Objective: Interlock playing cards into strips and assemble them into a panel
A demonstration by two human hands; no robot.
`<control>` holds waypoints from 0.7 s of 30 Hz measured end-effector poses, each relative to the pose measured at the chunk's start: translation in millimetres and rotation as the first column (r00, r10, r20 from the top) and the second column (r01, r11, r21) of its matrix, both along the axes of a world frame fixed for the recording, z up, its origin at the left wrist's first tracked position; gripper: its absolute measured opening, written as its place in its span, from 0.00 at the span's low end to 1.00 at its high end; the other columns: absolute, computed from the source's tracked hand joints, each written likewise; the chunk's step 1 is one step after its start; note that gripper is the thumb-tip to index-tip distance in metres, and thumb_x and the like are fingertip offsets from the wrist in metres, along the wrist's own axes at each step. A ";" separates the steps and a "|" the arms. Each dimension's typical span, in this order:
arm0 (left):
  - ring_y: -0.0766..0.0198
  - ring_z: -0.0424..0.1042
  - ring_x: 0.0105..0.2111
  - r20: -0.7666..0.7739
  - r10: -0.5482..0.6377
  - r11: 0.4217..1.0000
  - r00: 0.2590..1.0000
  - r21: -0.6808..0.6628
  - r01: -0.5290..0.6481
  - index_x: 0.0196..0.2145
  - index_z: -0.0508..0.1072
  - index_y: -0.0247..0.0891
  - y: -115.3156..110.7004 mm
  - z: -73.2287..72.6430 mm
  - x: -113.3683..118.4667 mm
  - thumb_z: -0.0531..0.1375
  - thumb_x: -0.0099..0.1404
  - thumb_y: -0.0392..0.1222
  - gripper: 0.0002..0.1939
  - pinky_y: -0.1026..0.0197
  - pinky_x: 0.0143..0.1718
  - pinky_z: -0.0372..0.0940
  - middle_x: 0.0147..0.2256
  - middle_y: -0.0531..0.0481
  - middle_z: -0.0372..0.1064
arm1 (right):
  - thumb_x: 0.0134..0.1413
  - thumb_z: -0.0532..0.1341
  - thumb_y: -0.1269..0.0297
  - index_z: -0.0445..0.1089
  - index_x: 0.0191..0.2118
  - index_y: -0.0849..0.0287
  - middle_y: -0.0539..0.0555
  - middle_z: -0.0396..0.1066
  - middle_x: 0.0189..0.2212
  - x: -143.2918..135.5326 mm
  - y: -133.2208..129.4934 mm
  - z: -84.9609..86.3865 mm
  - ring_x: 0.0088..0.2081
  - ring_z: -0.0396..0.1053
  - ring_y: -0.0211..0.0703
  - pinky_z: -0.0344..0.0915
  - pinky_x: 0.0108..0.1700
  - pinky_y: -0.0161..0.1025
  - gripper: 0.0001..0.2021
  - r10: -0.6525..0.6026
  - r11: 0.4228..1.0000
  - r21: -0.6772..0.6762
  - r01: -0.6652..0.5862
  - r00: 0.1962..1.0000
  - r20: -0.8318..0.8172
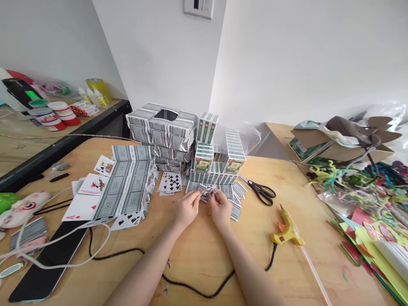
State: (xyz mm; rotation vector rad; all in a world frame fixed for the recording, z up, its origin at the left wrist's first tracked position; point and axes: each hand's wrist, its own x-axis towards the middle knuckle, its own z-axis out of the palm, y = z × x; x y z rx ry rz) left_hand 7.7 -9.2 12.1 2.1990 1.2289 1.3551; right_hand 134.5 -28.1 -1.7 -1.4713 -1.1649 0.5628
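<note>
Head view, left hand (187, 208) and right hand (221, 209) pinching one card (208, 194), ace (78, 208) marked "A", king (104, 165) "K".

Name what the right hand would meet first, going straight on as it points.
Beyond the small cards it holds, the right hand would probably meet the stacked card boxes, though depth is unclear.

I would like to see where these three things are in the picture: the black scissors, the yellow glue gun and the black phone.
Scissors (270, 195): head view, on the handle.
Glue gun (289, 233): head view, on the yellow body.
Phone (47, 264): head view, on the dark screen.
</note>
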 end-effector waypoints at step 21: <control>0.64 0.73 0.36 -0.056 -0.015 0.997 0.998 0.080 0.020 0.40 0.72 0.39 -4.1 -0.3 1.8 0.50 0.61 0.33 0.13 0.65 0.39 0.67 0.35 0.47 0.74 | 0.53 0.50 0.56 0.71 0.36 0.63 0.50 0.66 0.19 0.1 -3.0 3.8 0.20 0.58 0.35 0.55 0.23 0.31 0.18 -0.062 0.997 -0.047 0.067 0.992 0.109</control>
